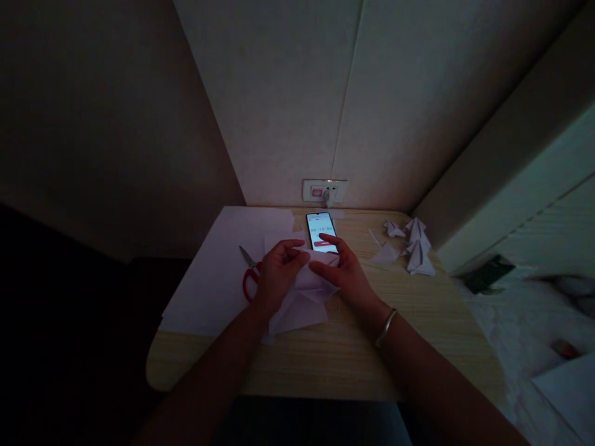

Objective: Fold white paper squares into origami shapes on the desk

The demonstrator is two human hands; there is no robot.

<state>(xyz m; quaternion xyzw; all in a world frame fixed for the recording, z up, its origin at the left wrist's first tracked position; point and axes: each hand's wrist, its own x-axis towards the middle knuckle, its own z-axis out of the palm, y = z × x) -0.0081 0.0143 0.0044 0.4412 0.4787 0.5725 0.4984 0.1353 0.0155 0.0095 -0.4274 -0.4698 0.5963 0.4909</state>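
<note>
A folded white paper [310, 279] is pinched between both hands above the middle of the wooden table. My left hand [282, 266] grips its upper left part, thumb and fingers closed on it. At its upper right edge, my right hand [341, 266] holds the same paper, thumb near the other thumb. Loose white paper [297, 314] lies beneath the folded piece. Just left of my left hand are scissors with red handles [250, 284], partly hidden by it. Behind the hands, a lit phone [320, 226] shows a timer.
Large white sheets [209, 272] cover the table's left side. Folded paper figures [419, 251] stand at the back right, with paper scraps [385, 253] beside them. A wall socket [324, 191] with a plug is behind the wooden table [362, 365].
</note>
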